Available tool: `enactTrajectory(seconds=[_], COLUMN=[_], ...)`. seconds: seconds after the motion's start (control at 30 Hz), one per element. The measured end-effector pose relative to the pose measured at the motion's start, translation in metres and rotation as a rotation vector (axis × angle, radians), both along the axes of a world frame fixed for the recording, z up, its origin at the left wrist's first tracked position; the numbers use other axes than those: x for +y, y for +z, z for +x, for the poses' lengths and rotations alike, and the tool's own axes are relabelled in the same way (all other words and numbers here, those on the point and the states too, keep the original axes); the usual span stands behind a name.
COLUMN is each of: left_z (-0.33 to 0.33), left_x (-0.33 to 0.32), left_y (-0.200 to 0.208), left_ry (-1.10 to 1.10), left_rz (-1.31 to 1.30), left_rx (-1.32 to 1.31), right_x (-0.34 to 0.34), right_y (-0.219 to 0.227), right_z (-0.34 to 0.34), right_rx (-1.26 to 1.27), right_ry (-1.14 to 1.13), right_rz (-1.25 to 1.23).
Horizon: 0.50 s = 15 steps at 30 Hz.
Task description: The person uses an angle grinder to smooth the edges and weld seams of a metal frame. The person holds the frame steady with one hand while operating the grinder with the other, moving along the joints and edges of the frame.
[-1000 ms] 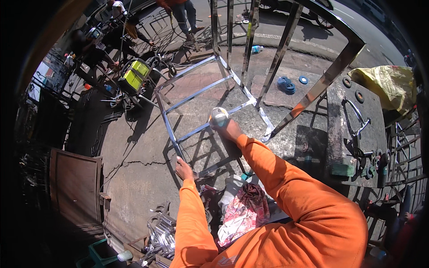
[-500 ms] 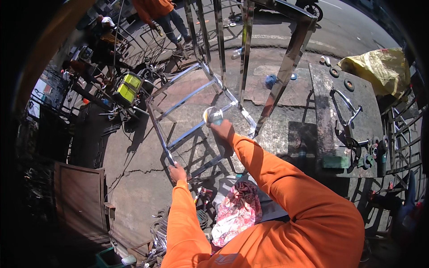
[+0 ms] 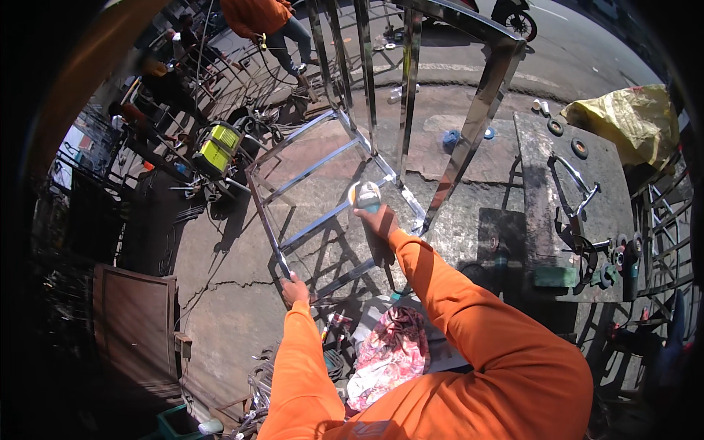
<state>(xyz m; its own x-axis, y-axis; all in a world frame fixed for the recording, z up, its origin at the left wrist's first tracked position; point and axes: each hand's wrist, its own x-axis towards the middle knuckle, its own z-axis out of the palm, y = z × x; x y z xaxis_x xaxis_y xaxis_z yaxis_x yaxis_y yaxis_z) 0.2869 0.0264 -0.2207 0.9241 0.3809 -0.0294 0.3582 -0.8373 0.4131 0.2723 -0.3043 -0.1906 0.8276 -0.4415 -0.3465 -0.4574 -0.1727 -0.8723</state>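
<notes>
My right hand (image 3: 378, 221) is wrapped around an angle grinder (image 3: 367, 195) with a round pale disc at its head. The grinder is over a crossbar, close to the joint on the right side of a shiny metal frame (image 3: 311, 171); whether the disc touches the metal I cannot tell. Flat rungs run across the frame, and tall square-tube uprights (image 3: 406, 95) rise from its far and right sides. At the near-left corner my left hand (image 3: 295, 290) grips the frame's side tube. Part of the grinder's body is hidden under my right hand.
To the right lies a worn board (image 3: 539, 176) carrying discs, a bent metal bar and a green block. A yellow sack (image 3: 631, 121) is behind it. A yellow-green machine (image 3: 218, 148) stands at left. Patterned cloth (image 3: 392, 352) lies near me. Another person (image 3: 264, 22) stands beyond.
The grinder has moved slightly right along the crossbar, toward the joint. My left hand keeps its hold on the frame. The whole view has shifted a little.
</notes>
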Motion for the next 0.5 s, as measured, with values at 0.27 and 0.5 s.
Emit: enactTrajectory(seconds=[0.27, 0.5], left_z=[0.000, 0.006], left_x=[-0.004, 0.005], left_y=[0.003, -0.011], left_ry=[0.063, 0.072], left_rz=[0.028, -0.106], left_rx=[0.040, -0.065], right_x=[-0.027, 0.094], right_y=[0.016, -0.002], right_z=[-0.003, 0.029], right_rx=[-0.029, -0.032], right_ry=[-0.111, 0.152], right_rz=[0.043, -0.134])
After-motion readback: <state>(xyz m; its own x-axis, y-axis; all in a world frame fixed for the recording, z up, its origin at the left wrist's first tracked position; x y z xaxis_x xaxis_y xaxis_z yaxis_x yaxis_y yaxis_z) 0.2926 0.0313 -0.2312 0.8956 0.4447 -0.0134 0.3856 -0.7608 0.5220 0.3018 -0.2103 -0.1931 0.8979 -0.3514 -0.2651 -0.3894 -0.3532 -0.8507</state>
